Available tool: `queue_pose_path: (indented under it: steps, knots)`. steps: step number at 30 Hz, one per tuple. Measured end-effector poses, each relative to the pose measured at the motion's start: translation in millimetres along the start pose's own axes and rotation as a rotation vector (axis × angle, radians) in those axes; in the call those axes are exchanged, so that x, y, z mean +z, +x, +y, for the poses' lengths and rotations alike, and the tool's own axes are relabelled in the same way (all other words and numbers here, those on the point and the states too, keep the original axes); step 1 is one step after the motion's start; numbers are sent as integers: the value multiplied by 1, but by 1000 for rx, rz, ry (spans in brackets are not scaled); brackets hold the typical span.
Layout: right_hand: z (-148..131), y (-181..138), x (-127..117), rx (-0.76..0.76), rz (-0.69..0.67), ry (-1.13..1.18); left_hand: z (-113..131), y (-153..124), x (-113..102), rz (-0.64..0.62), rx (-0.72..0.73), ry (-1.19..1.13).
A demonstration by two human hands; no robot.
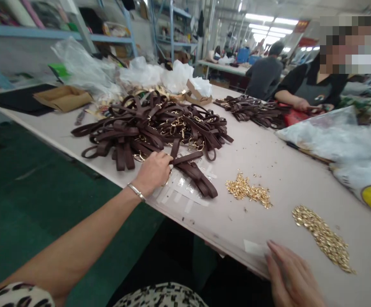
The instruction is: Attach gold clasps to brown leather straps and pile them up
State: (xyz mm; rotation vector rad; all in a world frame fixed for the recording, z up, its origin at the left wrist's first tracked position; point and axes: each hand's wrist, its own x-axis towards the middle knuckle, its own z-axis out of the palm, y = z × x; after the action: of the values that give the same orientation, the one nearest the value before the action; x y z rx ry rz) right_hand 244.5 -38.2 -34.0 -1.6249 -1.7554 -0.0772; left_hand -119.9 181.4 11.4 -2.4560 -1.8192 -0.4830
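Note:
My left hand [155, 170], with a silver bracelet at the wrist, is closed on a dark brown strap [200, 179] near the table's front edge. The strap is folded and lies over clear tape on the tabletop. Just behind it rises a large heap of brown straps [131, 132] with gold-coloured clasps. My right hand [292, 275] is at the table edge, fingers stretched out and holding nothing. Beyond it lies a pile of small gold metal pieces [323, 236]. A second pile of small gold pieces [249, 189] sits between the straps and that pile.
Clear plastic bags [348, 136] lie along the right side, and more plastic [153, 72] is heaped at the back. An open cardboard box [64, 98] stands at the far left. Across the table [236, 230], a co-worker [313, 85] handles something beside another strap pile [252, 108].

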Motion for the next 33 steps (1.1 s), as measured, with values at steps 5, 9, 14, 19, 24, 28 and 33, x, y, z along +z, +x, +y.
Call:
queue_pose_path:
  steps: [5,9,14,19,24,28,33]
  knots:
    - [7,44,37,-151,-50,-227,-3,0,-1,-20,-42,-23]
    - [22,69,57,-338,-63,-332,-5,-5,-4,-51,-82,-57]
    - [39,91,61,-688,-77,-335,-11,-10,-6,-51,-140,-212]
    - [37,105,57,-972,-81,-320,-16,-12,-10,-34,-236,-516]
    - [37,96,57,-755,-106,-201,1,-22,-15,-119,-363,-939]
    - [26,78,51,-349,-113,-170,36,-41,-20,-238,-432,-1308]
    - [0,74,55,-82,-121,-113,84,-59,-21,-365,-614,-1840]
